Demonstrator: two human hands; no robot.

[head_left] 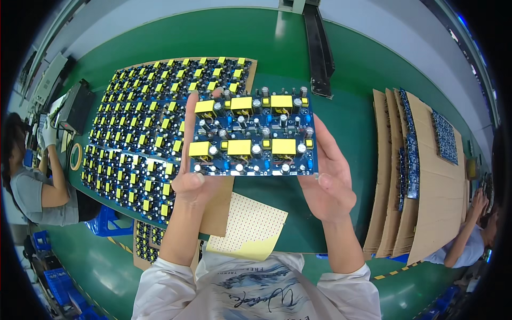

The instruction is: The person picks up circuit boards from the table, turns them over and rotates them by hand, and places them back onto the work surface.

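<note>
Clock dirs taken from the held PCB panel [252, 129]. It's mid-view, held up over the green desk [277, 205], comp. side toward the wearer: 2 rows of 3 sections, each w/ a big yellow block. L hand [193, 186] grips the 9 o'clock edge, thumb at the 8 o'clock corner, fingertips round the back and top edge. R hand [330, 186] has the 3 o'clock edge, thumb near the 4 o'clock corner, fingers mostly hidden behind. So both hands are closed on the one panel, palms well apart. Edge grip prob. b/c tall caps and blocks crowd the face; the two-sided hold looks meant to keep it level and in plain view.

At 9 o'clock, a big batch of like boards [128, 125] lies in close rows, yellow blocks up, on cardboard [252, 72], prob. to save space and protect the undersides. Pale-yellow sheet w/ rows of tiny marks [250, 218] at 6 o'clock, between the forearms, i.e. w/in easy reach; looks like labels, can't confirm. At 3 o'clock, cardboard sheets [421, 181] are layered w/ blue boards [445, 136] on and between, prob. as separators. Black metal channel [319, 48] at 1 o'clock, away from the boards. Co-workers: one at 9 o'clock [48, 194], gloved, near a tape roll [76, 156]; another at 4 o'clock [461, 248], partly hidden.
</note>
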